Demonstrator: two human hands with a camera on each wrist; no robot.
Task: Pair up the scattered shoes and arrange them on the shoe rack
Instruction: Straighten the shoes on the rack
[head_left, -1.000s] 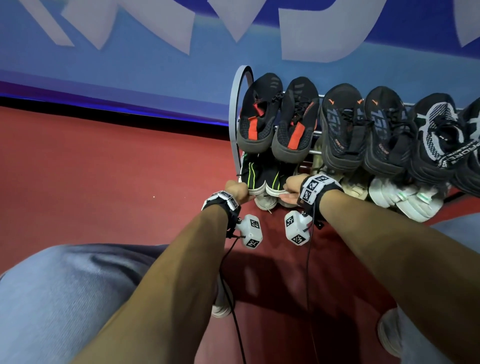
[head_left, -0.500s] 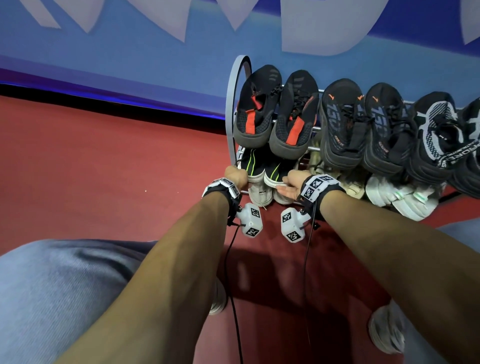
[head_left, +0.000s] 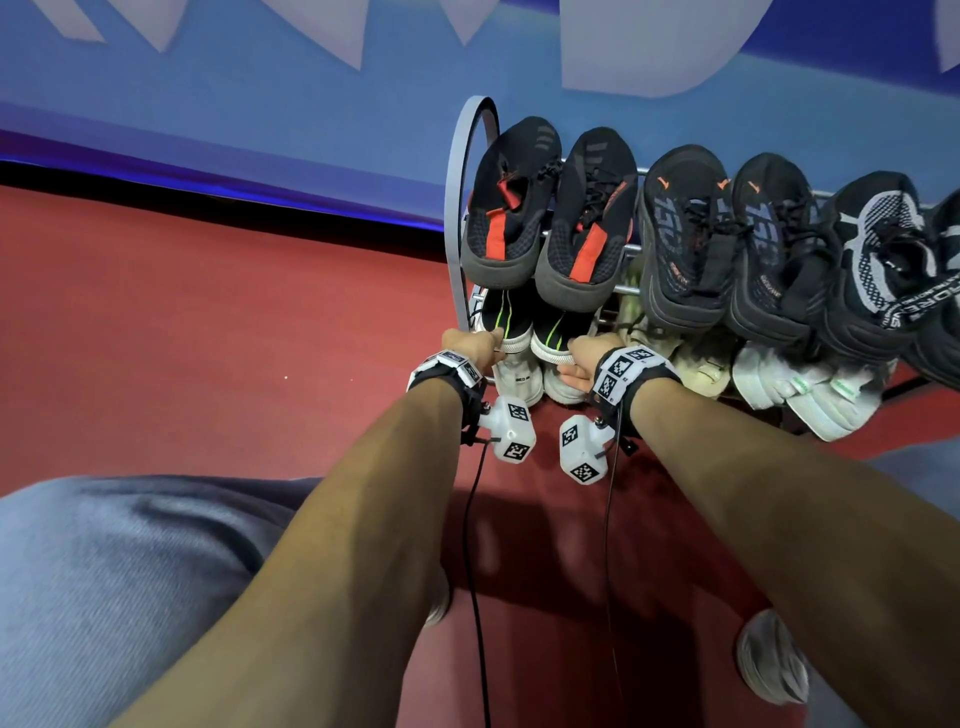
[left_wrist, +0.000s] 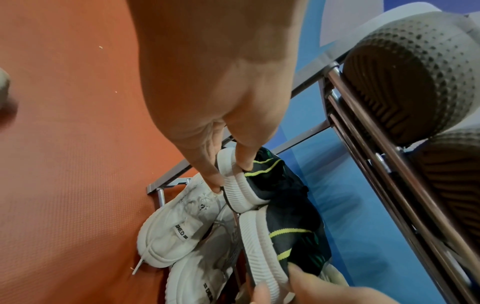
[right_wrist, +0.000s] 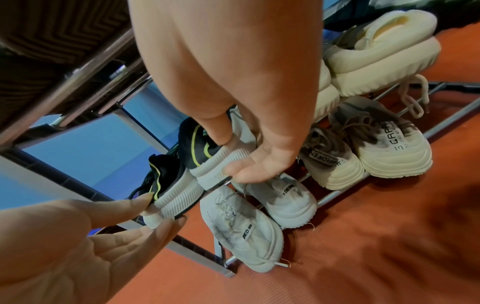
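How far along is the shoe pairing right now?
Mostly done, it seems: the top tier holds black pairs, and the white pair sits on the bottom. In hand: the left hand and right hand each pinch one black-and-green shoe on the middle tier. No loose shoes are visible.

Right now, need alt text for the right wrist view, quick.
The right hand pinches the heel of a black-and-green shoe on the rack's middle shelf, while the left hand pinches its mate alongside. White sneakers sit on the shelf below, cream ones further right, over a red floor.
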